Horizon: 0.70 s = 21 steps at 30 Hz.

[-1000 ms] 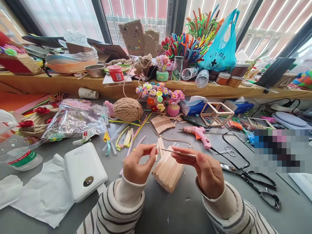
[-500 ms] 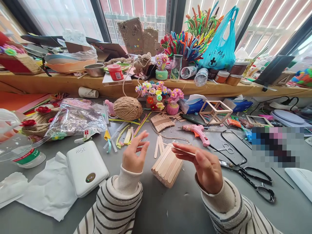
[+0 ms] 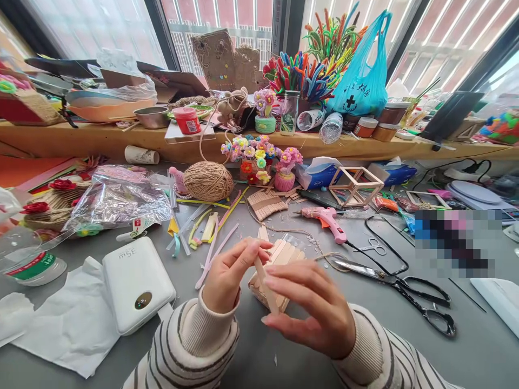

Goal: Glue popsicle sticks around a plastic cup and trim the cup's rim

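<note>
A thin wooden craft stick is held between both my hands, just above a small box built from wooden sticks on the grey table. My left hand pinches the stick's upper end with thumb and fingers. The fingers of my right hand are curled round its lower part, in front of the box. Both sleeves are white with dark stripes.
A white power bank and tissue paper lie at the left. Black scissors and a pink glue gun lie at the right. Behind the box are a twine ball, loose sticks, a wooden cube frame and flower pots.
My left hand, open half a second ago, has closed on the stick's end. My right hand has moved left and down in front of the box, turning the stick from level to upright.
</note>
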### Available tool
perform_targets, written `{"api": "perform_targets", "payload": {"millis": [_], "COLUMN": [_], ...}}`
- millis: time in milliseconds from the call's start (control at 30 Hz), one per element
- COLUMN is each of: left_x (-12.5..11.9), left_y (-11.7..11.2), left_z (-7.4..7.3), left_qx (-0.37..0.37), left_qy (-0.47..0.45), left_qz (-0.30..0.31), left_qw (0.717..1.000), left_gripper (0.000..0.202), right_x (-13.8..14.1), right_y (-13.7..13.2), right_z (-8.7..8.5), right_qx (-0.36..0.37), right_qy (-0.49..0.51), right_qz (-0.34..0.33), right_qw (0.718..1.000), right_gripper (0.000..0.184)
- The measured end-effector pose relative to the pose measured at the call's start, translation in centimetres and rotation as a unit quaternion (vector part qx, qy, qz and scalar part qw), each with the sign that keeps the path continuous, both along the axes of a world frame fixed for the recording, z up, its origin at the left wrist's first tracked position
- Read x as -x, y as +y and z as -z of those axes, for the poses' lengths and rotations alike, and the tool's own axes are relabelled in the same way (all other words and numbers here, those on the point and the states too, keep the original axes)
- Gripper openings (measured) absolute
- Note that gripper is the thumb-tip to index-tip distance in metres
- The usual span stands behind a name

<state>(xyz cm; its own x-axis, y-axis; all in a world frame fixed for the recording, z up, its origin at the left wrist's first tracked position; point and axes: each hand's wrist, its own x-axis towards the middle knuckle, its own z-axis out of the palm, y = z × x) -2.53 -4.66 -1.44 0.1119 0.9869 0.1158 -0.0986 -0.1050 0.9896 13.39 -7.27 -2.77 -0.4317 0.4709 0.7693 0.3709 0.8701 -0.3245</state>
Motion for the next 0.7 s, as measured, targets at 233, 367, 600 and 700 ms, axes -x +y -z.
{"api": "perform_targets", "payload": {"millis": [233, 367, 600, 700], "left_x": [-0.6, -0.6, -2.3, -3.0], "left_y": [-1.2, -1.1, -1.1, -1.2], "left_z": [-1.3, -1.4, 1.5, 2.0], "left_qx": [-0.172, -0.198, -0.134, -0.053], "left_qy": [0.22, 0.255, 0.526, 0.581], "left_qz": [0.036, 0.039, -0.067, -0.032], "left_qw": [0.96, 0.946, 0.837, 0.811], "left_gripper": [0.026, 0.024, 0.084, 0.093], "right_x": [-0.4, -1.2, -4.3, -4.8], "right_y": [0.1, 0.7, 2.4, 2.6], "right_z": [-0.4, -0.6, -1.1, -1.0], "right_qx": [0.007, 0.001, 0.047, 0.064], "right_qy": [-0.12, -0.115, 0.002, 0.034], "right_qz": [0.068, 0.076, 0.153, 0.15], "right_qw": [0.99, 0.991, 0.987, 0.986], "right_gripper": [0.091, 0.094, 0.096, 0.094]}}
